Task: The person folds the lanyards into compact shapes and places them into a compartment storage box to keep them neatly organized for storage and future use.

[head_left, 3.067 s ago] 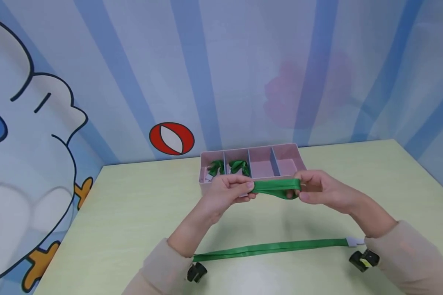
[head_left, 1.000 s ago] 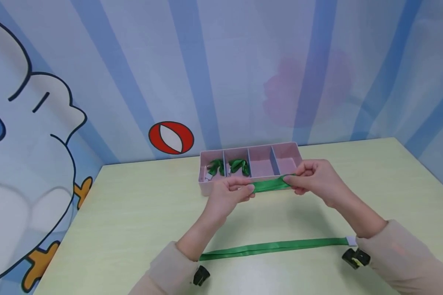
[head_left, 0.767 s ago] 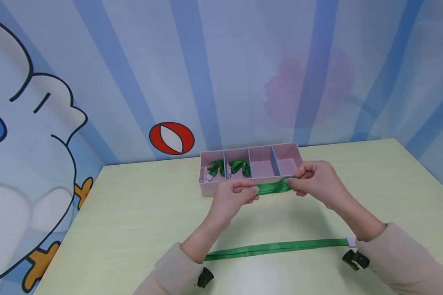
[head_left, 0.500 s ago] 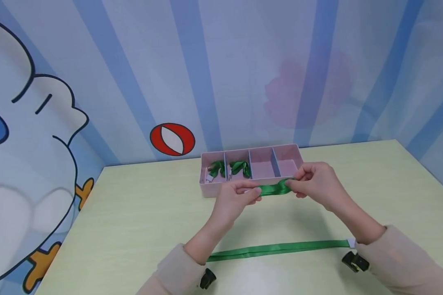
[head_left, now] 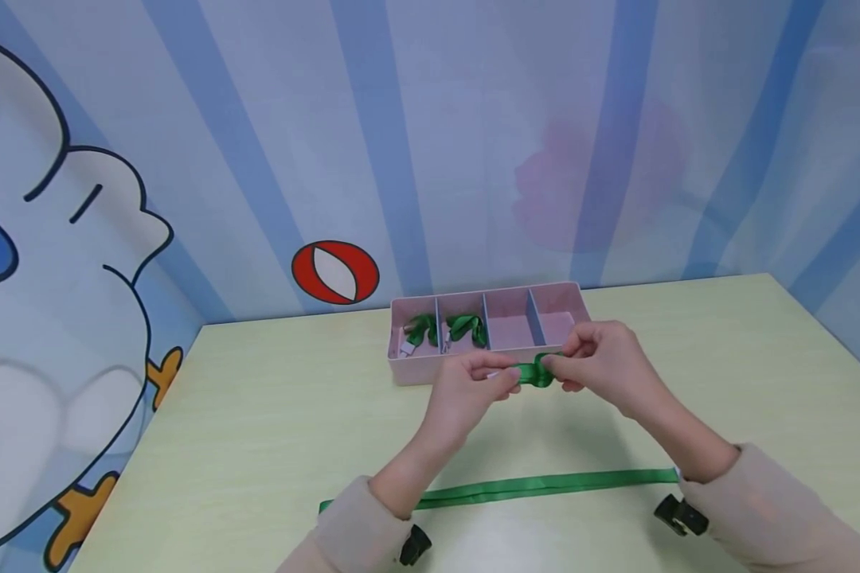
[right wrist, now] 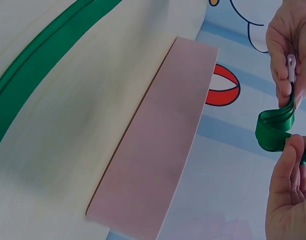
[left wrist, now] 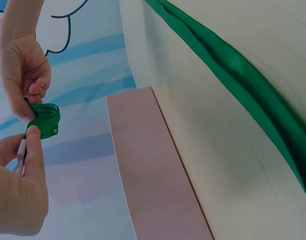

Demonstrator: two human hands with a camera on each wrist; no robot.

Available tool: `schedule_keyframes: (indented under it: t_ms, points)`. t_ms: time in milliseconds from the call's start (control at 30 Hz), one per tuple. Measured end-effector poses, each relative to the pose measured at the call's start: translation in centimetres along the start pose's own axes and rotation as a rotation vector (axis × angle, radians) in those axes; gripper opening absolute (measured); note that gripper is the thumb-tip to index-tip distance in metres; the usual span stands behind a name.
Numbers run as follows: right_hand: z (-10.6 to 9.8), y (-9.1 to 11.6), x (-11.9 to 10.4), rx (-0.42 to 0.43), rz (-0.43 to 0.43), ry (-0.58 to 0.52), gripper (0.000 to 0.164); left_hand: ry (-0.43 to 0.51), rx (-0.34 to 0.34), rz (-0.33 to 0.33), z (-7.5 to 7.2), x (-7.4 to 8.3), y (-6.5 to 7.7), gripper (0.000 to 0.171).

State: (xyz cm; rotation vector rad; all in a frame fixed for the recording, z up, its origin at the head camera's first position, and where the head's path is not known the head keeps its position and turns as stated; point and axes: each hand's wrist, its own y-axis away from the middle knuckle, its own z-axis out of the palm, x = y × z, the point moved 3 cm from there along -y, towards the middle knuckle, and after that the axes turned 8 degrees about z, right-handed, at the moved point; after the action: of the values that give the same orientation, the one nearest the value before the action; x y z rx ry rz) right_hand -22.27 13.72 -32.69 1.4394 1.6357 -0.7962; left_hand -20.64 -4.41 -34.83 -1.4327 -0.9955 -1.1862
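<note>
Both hands hold one green lanyard up in front of the pink box, folded into a short, curled bundle. My left hand pinches its left end between thumb and fingers, where a whitish clip shows in the right wrist view. The thumb and fingers of my right hand pinch the other end. In the left wrist view the folded band bends in an S between the two hands. Below them a second green lanyard lies stretched across the table, its ends partly hidden by the sleeves.
A pink box with several compartments stands near the wall at the back of the pale table. Its two left compartments each hold a folded green lanyard. A black wrist camera hangs below the right sleeve.
The held lanyard was a longer loop; it has been folded shorter and now curls over. My right hand has moved left and my left hand slightly right, so they are closer together.
</note>
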Motion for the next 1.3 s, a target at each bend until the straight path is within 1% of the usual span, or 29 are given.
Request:
schedule_keyframes:
  t_ms: [167, 267, 433, 567, 700, 800, 900, 967, 1100, 1200, 1300]
  points:
    - [0.5, 0.1, -0.3, -0.026, 0.015, -0.020, 0.022, 0.011, 0.000, 0.001, 0.3, 0.0, 0.1, 0.017]
    - [0.8, 0.0, -0.4, -0.057, 0.020, -0.066, 0.022, 0.007, -0.003, -0.001, 0.4, 0.1, 0.2, 0.017]
    - [1.4, -0.2, -0.3, -0.133, 0.018, -0.134, 0.023, 0.010, -0.003, 0.009, 0.4, 0.1, 0.2, 0.018]
    - [1.6, -0.3, -0.2, -0.195, 0.018, -0.175, 0.026, 0.015, 0.007, 0.013, 0.4, 0.1, 0.3, 0.018]
    - [1.4, -0.2, -0.2, -0.254, -0.001, -0.210, 0.032, 0.016, 0.025, 0.006, 0.3, 0.2, 0.5, 0.019]
    - [1.3, -0.1, -0.3, -0.296, -0.021, -0.232, 0.032, 0.018, 0.034, 0.003, 0.1, 0.3, 0.5, 0.019]
    - [1.3, -0.1, -0.4, -0.317, -0.041, -0.236, 0.031, 0.026, 0.036, -0.001, 0.0, 0.4, 0.5, 0.020]
    - [1.4, 0.0, -0.3, -0.309, -0.052, -0.226, 0.030, 0.033, 0.033, 0.003, 0.0, 0.3, 0.5, 0.021]
    - [1.5, -0.1, -0.3, -0.252, -0.068, -0.206, 0.027, 0.047, 0.029, 0.011, 0.1, 0.4, 0.5, 0.022]
    - [1.7, -0.1, -0.3, -0.186, -0.091, -0.169, 0.024, 0.046, 0.031, 0.017, 0.2, 0.5, 0.6, 0.023]
    - [1.8, 0.0, -0.6, -0.105, -0.148, -0.095, 0.019, 0.023, 0.035, 0.025, 0.2, 0.7, 0.8, 0.024]
